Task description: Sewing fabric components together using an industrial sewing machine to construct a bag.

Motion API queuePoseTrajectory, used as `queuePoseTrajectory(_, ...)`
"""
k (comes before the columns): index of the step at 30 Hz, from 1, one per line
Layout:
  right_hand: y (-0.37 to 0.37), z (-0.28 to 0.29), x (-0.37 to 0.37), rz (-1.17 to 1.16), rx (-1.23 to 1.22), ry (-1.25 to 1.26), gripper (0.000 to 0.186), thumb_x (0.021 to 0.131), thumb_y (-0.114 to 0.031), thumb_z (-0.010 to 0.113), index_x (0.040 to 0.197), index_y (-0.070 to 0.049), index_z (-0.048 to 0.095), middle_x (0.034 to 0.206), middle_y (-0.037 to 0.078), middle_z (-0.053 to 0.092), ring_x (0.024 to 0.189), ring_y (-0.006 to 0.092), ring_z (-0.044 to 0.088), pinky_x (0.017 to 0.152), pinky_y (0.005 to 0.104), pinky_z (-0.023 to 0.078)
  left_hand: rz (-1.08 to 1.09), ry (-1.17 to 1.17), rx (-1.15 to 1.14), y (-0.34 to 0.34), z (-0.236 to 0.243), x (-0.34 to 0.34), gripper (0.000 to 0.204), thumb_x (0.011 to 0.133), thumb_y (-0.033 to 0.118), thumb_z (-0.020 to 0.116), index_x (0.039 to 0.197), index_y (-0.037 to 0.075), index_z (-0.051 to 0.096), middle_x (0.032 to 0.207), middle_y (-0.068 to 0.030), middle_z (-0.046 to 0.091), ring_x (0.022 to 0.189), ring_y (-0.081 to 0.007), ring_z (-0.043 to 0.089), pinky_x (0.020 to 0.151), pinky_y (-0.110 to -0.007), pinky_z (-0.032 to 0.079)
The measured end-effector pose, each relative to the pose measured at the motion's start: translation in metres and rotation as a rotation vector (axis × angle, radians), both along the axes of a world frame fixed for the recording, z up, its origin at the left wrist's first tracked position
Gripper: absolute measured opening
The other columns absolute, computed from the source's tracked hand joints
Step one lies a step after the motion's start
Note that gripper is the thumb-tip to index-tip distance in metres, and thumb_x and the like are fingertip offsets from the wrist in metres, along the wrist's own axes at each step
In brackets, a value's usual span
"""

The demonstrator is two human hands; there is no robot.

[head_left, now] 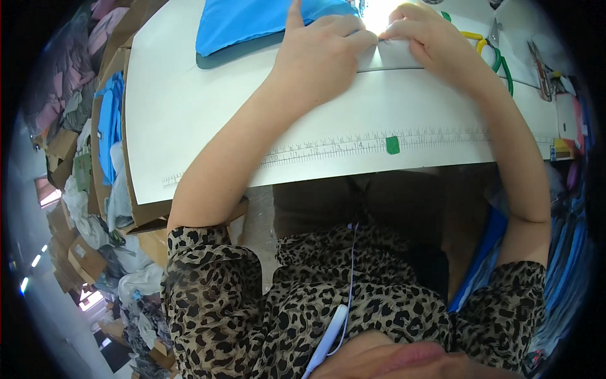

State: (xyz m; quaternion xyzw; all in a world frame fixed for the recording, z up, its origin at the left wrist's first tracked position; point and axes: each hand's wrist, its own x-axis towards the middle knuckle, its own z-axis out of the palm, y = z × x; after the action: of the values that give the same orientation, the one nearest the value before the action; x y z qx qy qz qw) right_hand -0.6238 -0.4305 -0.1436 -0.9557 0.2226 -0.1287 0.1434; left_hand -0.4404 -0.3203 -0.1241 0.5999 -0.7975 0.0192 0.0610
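Observation:
Both hands meet at the far side of the white table, beside a bright lamp glare. My left hand [323, 54] has one finger pointing up and the others bent, their tips toward the glare. My right hand [432, 41] is closed in a pinch right beside it. Whatever lies between the fingertips is too small and washed out to name. A blue piece of fabric [252, 24] with a dark grey layer under its edge lies to the left of my left hand.
Scissors with yellow and green handles [503, 68] lie right of my right hand, near metal tweezers [541, 71]. A ruler scale [315, 151] with a green mark [392, 145] runs along the front edge of the table [189, 114]. Cartons and bagged fabrics crowd the left.

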Motion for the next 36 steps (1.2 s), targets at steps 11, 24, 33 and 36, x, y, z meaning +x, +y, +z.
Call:
queuePoseTrajectory(11,0.008,0.007,0.009,-0.126,-0.031,0.033,0.035,0.081,-0.002,0.052,0.110,-0.007,0.071,0.115,0.015,0.065,0.110,0.0328,0.058,0.097,0.0427,0.043,0.024,0.001,-0.106,-0.006,-0.010,0.005,0.022,0.088,0.009,0.053,0.105,0.009,0.067,0.109,-0.0106,0.067,0.110,-0.0249,0.063,0.107,-0.068,0.029)
queuePoseTrajectory(24,0.002,-0.005,0.014,-0.234,-0.062,0.102,0.037,0.079,-0.005,0.050,0.111,-0.005,0.070,0.108,0.016,0.068,0.106,0.0323,0.059,0.095,0.0432,0.043,0.080,-0.053,-0.099,-0.006,-0.013,0.007,0.022,0.084,0.007,0.056,0.102,0.007,0.068,0.115,-0.0114,0.066,0.117,-0.0259,0.059,0.108,-0.067,0.029)
queuePoseTrajectory(33,-0.006,-0.002,0.008,-0.135,-0.087,-0.172,0.029,0.076,-0.004,0.052,0.096,-0.001,0.073,0.090,0.021,0.070,0.089,0.0374,0.065,0.086,0.0445,0.050,0.028,-0.094,-0.417,-0.013,-0.045,0.021,0.024,0.088,0.004,0.059,0.105,0.014,0.071,0.115,-0.0049,0.069,0.107,-0.0218,0.064,0.110,-0.054,0.032)
queuePoseTrajectory(36,-0.008,0.001,0.007,-0.135,0.013,-0.138,0.028,0.076,-0.003,0.051,0.094,-0.001,0.073,0.088,0.023,0.069,0.087,0.0386,0.065,0.085,0.0438,0.051,0.014,-0.041,-0.382,-0.015,-0.044,0.022,0.023,0.087,0.004,0.058,0.105,0.013,0.070,0.113,-0.0060,0.069,0.108,-0.0218,0.064,0.108,-0.055,0.034)
